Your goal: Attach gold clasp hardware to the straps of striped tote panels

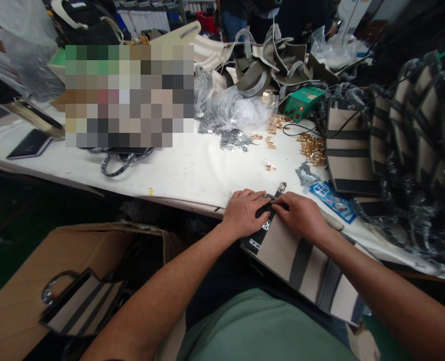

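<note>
A beige bag with dark stripes [305, 263] lies tilted across the table's front edge and my lap. My left hand [243, 210] rests on its top end, fingers curled over a dark strap [264, 209]. My right hand [301, 214] presses down beside it, fingertips pinching the same strap. A small metal clasp [281, 188] sticks out just beyond the fingers.
Gold metal fittings [312, 148] lie scattered on the white table [185, 170]. A green device [303, 102] and plastic wrappers [233, 113] sit farther back. Stacked striped bags [348, 145] fill the right side. A cardboard box [27, 281] holding another striped bag [81, 303] stands lower left.
</note>
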A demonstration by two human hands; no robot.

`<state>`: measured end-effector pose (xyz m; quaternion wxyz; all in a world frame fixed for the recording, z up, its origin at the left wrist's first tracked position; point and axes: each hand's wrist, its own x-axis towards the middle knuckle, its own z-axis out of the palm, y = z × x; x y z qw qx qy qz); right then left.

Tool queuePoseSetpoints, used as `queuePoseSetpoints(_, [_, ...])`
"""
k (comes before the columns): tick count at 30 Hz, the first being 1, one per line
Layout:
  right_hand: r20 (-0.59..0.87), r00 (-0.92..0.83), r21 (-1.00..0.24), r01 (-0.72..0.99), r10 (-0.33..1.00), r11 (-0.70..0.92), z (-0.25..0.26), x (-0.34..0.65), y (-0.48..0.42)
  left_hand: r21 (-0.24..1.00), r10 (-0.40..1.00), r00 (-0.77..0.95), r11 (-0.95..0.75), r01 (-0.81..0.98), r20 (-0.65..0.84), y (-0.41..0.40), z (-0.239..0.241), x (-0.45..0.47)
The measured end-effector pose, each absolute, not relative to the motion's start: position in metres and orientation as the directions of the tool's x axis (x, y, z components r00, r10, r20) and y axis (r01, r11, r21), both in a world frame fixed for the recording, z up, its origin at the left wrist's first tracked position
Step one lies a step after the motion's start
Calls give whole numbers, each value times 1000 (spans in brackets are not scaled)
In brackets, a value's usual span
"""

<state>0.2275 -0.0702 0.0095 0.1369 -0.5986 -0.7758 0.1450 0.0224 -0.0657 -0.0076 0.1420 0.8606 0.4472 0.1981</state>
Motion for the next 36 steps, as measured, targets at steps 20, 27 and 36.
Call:
queuePoseSetpoints(20, [149,-214,-656,709,965,258,-13,240,-75,606,894,447,-340,719,-29,-36,7,40])
queuePoseSetpoints(27, [185,-203,-722,635,962,273,-18,239,-79,608,922,387,-301,735,-10,-43,7,41])
queuePoseSetpoints(36, [158,-205,-793,556,966,248,-58,227,-65,614,961,274,-236,753,34,-41,-14,38])
